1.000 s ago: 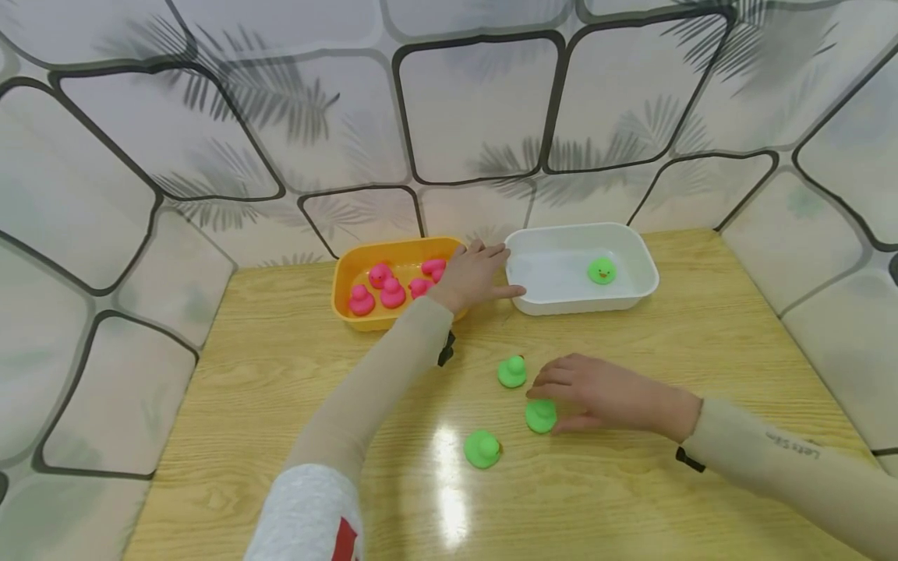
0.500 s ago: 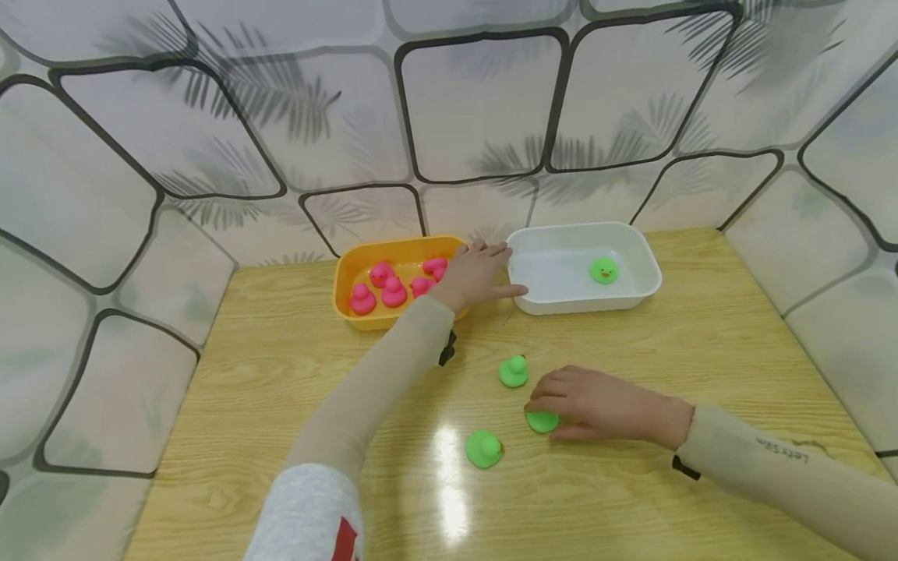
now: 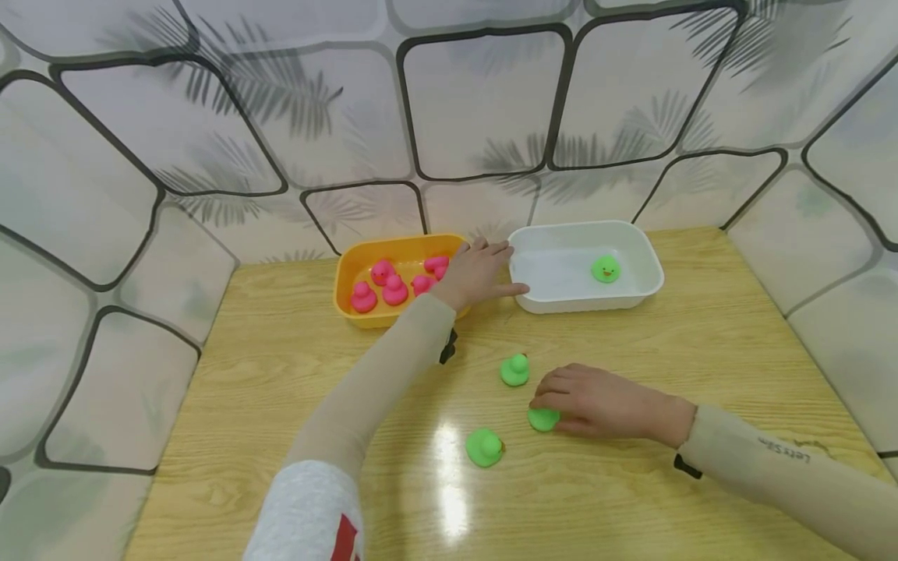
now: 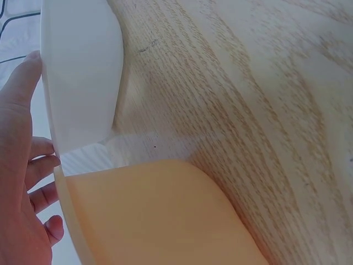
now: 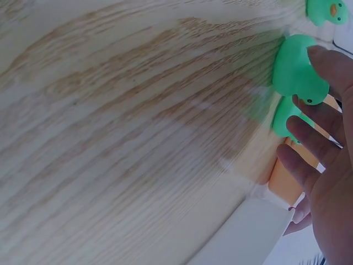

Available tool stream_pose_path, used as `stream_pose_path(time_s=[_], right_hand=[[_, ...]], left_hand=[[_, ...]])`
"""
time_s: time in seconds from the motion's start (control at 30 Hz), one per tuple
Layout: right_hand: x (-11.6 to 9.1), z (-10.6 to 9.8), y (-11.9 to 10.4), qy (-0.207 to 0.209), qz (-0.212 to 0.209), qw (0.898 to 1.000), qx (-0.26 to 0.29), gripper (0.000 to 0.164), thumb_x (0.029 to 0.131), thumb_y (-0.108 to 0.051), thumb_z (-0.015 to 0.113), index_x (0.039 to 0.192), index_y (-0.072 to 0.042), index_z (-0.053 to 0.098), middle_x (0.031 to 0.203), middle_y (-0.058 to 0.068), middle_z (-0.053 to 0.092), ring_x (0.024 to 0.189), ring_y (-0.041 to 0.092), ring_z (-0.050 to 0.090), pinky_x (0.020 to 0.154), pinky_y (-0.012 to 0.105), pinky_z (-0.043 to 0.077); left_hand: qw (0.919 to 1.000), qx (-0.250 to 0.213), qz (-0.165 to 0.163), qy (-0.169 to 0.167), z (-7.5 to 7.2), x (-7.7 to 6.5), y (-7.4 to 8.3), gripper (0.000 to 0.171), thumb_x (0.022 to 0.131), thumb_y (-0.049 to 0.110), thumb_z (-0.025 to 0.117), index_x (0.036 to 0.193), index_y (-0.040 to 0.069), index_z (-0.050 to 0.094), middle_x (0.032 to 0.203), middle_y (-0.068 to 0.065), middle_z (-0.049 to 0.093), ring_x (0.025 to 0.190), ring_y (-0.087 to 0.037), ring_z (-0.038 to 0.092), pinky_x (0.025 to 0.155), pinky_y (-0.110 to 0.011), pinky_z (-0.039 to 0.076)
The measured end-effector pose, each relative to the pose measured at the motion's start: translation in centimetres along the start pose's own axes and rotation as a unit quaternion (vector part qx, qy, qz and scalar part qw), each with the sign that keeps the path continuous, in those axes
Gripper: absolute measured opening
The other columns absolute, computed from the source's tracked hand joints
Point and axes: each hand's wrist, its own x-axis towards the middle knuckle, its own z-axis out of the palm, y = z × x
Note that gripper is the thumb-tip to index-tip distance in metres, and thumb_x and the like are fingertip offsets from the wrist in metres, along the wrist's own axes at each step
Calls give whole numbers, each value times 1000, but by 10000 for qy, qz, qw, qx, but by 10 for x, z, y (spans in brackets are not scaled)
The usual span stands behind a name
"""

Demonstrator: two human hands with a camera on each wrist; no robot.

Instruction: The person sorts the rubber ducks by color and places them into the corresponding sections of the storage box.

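My right hand (image 3: 603, 401) is low over the table, its thumb and index finger pinching a green rubber duck (image 5: 293, 66). Part of that duck hides under the fingers in the head view. Two more green ducks stand close by: one duck (image 3: 515, 370) just beyond it, another duck (image 3: 485, 447) nearer and to the left. My left hand (image 3: 474, 274), fingers spread, rests on the neighbouring rims of an orange tub (image 3: 342, 273) and a white tub (image 3: 550, 269). Several pink rubber ducks (image 3: 394, 291) sit in the orange tub, while one green duck (image 3: 606, 269) lies in the white one.
Both tubs stand at the back of the wooden table (image 3: 281, 389), against a patterned wall covering (image 3: 484, 101). My left forearm (image 3: 372, 382) reaches across the middle of the table.
The right hand has lowered slightly and its fingers have closed in on the green duck, covering more of it. The left hand stays on the tub rims.
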Motion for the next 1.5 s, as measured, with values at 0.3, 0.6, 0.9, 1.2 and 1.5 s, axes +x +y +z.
stream_pose_path(time_s=[0.3,0.6,0.9,1.2,1.5], right_hand=[[-4,-1,3,-83,180,9998,13,33,92,-14,79,124,-14,69,117,-3,68,112,18,65,93,42,55],[-9,-3,8,-105,310,9995,-40,30,92,-14,79,120,-16,69,112,-5,68,108,17,65,91,40,55],[-15,-10,14,95,352,9992,-191,29,90,-13,80,118,-14,71,109,-4,69,105,18,65,88,41,56],[-22,-21,26,154,534,9979,-335,30,87,-12,83,115,-12,72,110,-2,71,106,22,66,89,44,56],[-25,-41,40,396,688,9952,-566,32,84,-15,86,112,-12,72,108,-1,69,99,20,64,86,42,56]], left_hand=[[9999,81,-35,-136,-4,1,2,90,95,77,51,162,18,39,167,0,38,147,-30,37,115,-47,35],[9998,40,-50,-165,-3,0,3,89,95,76,50,162,18,39,167,0,37,149,-31,36,116,-49,33],[9997,80,-112,-205,-4,-1,4,89,95,76,50,163,19,38,167,1,37,149,-30,35,116,-47,33],[9998,87,-63,-180,-2,0,2,90,95,77,51,162,18,39,167,1,38,146,-29,38,112,-45,35],[9997,127,-50,-201,-6,-2,4,89,95,76,51,162,18,39,167,0,37,149,-31,37,115,-47,34]])
